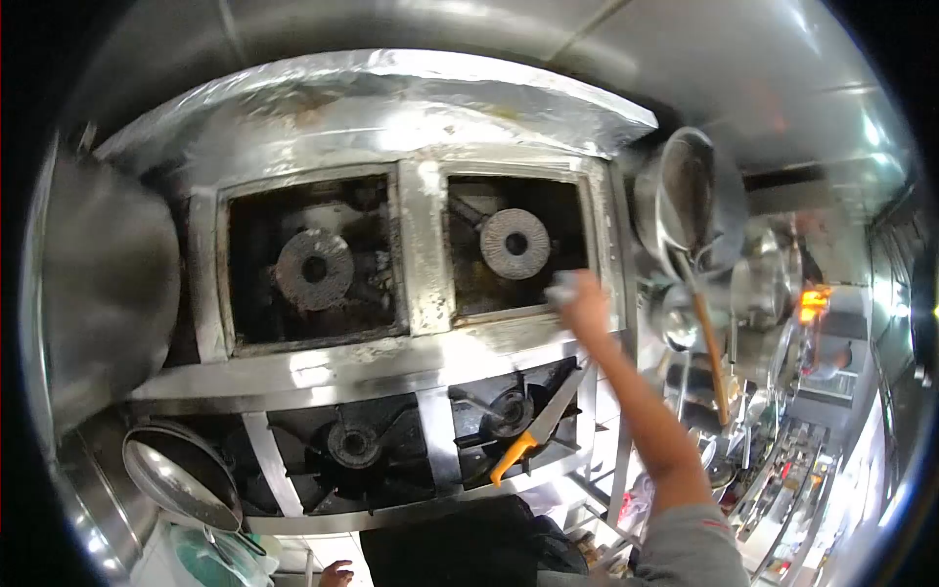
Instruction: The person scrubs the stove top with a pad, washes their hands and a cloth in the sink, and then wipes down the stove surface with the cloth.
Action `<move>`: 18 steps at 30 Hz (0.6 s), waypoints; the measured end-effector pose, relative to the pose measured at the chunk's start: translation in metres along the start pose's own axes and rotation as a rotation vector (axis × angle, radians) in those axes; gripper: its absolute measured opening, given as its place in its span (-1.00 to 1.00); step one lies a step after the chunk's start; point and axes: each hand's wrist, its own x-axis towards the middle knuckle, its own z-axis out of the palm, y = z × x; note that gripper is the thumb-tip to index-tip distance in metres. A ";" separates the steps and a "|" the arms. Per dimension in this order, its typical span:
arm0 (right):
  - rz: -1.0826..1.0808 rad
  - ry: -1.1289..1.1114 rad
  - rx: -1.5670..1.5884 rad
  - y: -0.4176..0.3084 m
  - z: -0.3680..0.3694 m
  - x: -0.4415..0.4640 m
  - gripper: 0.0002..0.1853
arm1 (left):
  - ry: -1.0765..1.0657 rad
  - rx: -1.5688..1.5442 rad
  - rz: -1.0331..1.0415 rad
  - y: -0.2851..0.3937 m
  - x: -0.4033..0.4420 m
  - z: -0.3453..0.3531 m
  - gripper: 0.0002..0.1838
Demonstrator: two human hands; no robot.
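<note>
My right hand (585,311) reaches over the stove's metal frame (469,354), at the front right corner of the right back burner well. It is closed on a small greyish wad (561,292); motion blur hides whether that is cloth or a scouring pad. Left of the hand, a round burner (514,269) sits in the dark open well. A second burner (328,284) lies in the left well. Low in the view, only part of my left hand (335,575) shows beside my dark apron, touching nothing I can see; its fingers are mostly cut off.
A knife (536,430) with an orange handle lies across the front right burner grate. At front left rests a frying pan (183,476). Large pots and a long-handled strainer (690,191) stand on the right. A foil-covered ledge (391,73) runs along the back.
</note>
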 end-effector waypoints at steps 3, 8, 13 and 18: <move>0.057 0.135 -0.021 0.011 0.000 0.003 -0.61 | 0.055 -0.149 -0.263 -0.012 -0.001 0.001 -0.65; -0.123 -0.006 -0.048 -0.085 0.021 -0.018 -0.56 | -0.055 -0.481 -0.324 -0.048 0.018 -0.017 -0.58; 0.210 -0.031 0.063 0.036 -0.040 0.006 -0.63 | -0.064 -0.437 -0.335 -0.041 0.026 -0.013 -0.55; -0.235 0.058 -0.089 -0.078 0.033 -0.014 -0.64 | -0.082 -0.066 -0.428 0.011 0.016 -0.013 -0.64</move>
